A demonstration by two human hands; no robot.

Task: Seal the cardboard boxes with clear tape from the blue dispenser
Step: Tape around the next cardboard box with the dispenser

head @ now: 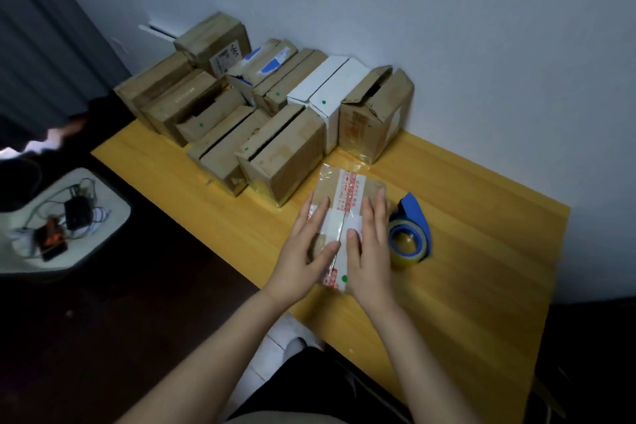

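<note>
A small cardboard box (pixel 347 189) with red-printed tape and a clear strip along its top seam lies on the yellow wooden table (pixel 464 268). My left hand (pixel 306 251) lies flat on the box's left half, fingers straight. My right hand (pixel 370 244) presses flat on its right half, thumb beside the seam. The blue tape dispenser (pixel 411 227) with its clear roll sits on the table just right of the box, touched by neither hand.
Several cardboard boxes (pixel 282 151) and a white box (pixel 330 93) stand in rows against the wall behind. A grey chair (pixel 86 244) with cables and small devices stands left of the table. The table's right half is bare wood.
</note>
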